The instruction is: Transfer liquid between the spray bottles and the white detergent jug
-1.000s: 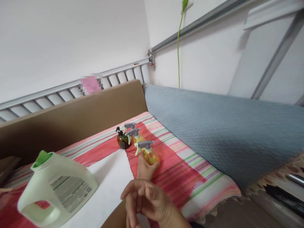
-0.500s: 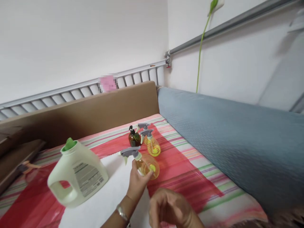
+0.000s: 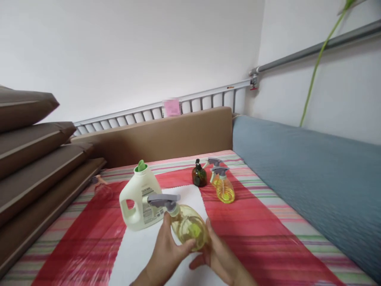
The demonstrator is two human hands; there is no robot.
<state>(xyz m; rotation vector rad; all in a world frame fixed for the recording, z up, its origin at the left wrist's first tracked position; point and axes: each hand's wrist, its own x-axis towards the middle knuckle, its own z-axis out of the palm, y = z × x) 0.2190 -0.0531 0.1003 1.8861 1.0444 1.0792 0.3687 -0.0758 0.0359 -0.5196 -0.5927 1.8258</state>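
A clear yellow spray bottle point(image 3: 192, 226) with a grey trigger head is held up, tilted, above the white mat point(image 3: 131, 254). My left hand point(image 3: 166, 248) grips it from the left, thumb across the lower body. From the right, my right hand point(image 3: 220, 254) supports the bottle near its base, its lower fingers partly curled. Just behind stands a pale green detergent jug point(image 3: 138, 198) with a green cap part in its mouth, partly covered by the trigger head. Farther back are a dark brown pump bottle point(image 3: 199, 174) and another yellow spray bottle point(image 3: 225, 190), with a third sprayer point(image 3: 214, 162) partly hidden behind it.
A red plastic sheet point(image 3: 250, 226) covers part of the striped bedspread point(image 3: 330, 246). Stacked brown cushions point(image 3: 38, 171) rise at the left. A brown padded board point(image 3: 178, 135) and a blue bolster point(image 3: 297, 159) border the back and right. A clear pinkish bottle point(image 3: 102, 188) stands by the cushions.
The spray bottle has come nearer and lower. My right hand, apart from it and loosely curled before, now touches its base side. The view has swung left, showing the cushion stack.
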